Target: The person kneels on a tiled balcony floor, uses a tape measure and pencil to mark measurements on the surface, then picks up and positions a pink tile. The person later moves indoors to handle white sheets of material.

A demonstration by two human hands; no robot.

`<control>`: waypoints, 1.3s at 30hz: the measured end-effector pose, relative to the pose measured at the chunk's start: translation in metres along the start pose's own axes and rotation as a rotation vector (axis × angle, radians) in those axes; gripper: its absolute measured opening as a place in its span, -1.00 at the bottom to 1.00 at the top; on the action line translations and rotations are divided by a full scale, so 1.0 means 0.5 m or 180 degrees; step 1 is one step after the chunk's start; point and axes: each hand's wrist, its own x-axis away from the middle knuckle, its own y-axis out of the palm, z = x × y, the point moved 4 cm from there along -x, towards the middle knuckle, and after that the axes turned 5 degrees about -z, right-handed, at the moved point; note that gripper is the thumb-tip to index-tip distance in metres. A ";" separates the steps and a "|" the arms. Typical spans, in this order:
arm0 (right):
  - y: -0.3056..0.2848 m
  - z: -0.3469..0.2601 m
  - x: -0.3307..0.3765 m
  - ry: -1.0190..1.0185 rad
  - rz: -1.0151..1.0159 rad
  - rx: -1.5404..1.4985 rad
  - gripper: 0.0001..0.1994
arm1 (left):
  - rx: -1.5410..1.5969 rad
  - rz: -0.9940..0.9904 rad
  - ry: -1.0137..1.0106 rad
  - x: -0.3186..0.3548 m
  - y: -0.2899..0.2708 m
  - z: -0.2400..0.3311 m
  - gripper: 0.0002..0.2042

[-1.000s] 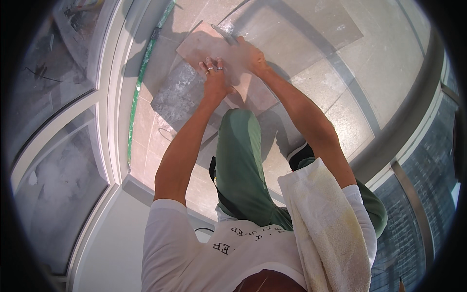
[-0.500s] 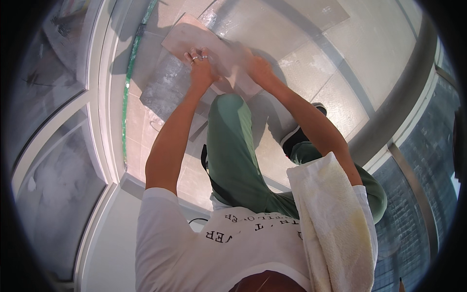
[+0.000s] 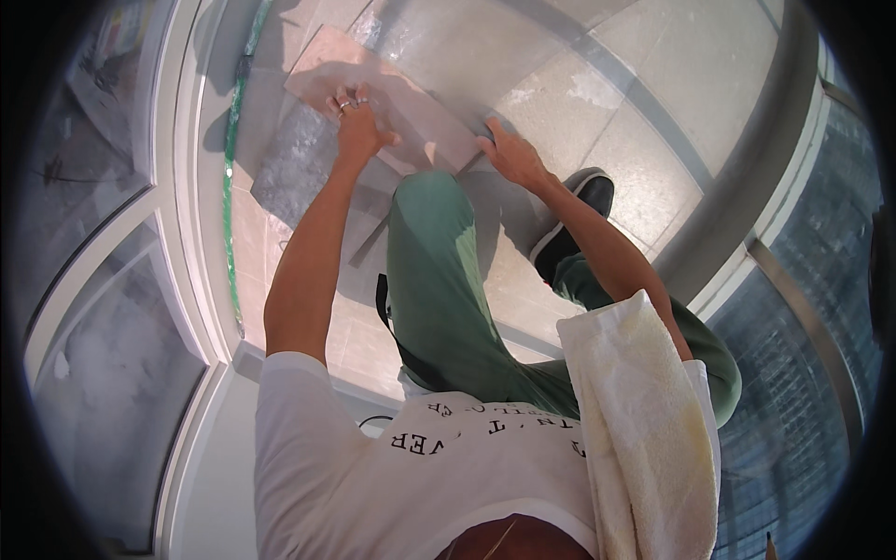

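A rectangular pinkish tile lies at an angle in front of my raised knee, partly on top of a darker grey slab. My left hand, with rings on its fingers, is spread and presses down on the tile's face. At the tile's right end, my right hand is closed around a small dark thing. Fingers hide most of that thing, so its kind cannot be made out. The hand is close to the tile's edge; whether it touches is unclear.
Pale, dusty floor tiles spread around. A green strip runs along the white frame on the left. A thick grey rail curves along the right. My black shoe stands near the right hand. A towel hangs over my shoulder.
My right hand, blurred earlier over the tile's long far edge, has moved toward its right end. The left hand stays on the tile. The whole view has shifted slightly.
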 end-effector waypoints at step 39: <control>-0.175 0.106 0.032 -0.0343 0.0310 0.1065 -0.64 | 0.0098 -0.0102 -0.0009 0.011 -0.012 0.008 0.16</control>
